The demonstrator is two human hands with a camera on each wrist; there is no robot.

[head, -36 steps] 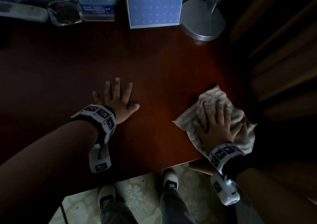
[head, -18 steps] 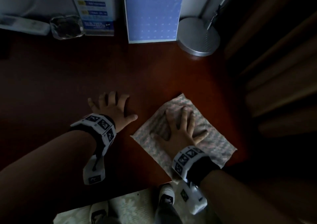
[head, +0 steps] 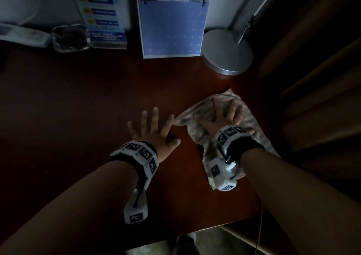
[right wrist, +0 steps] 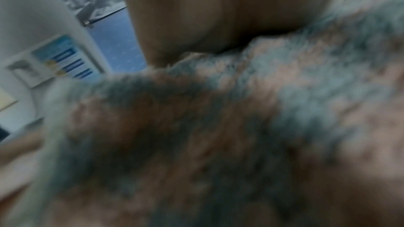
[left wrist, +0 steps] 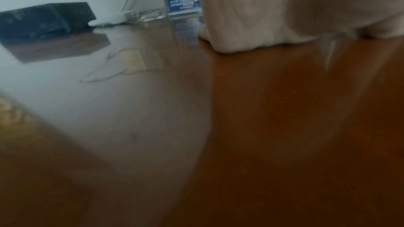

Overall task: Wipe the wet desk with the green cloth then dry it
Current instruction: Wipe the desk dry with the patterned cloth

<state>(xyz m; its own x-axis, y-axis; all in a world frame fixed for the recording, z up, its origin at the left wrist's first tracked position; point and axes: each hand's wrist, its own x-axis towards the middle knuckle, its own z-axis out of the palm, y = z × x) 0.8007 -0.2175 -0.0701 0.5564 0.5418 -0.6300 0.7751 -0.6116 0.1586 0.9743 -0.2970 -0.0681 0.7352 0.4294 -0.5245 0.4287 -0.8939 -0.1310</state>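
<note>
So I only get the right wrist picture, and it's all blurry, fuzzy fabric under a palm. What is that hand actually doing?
Observer: In the head view the right hand lies flat, fingers spread, on top of the cloth, which is spread on the desk.
Visitor: And the other hand?
Observer: The left hand lies flat on the bare wood just beside the cloth, fingers spread, holding nothing.
Visitor: Anything ahead of the cloth?
Observer: A round silver lamp base stands beyond it at the back of the desk, apart from the cloth.
</note>
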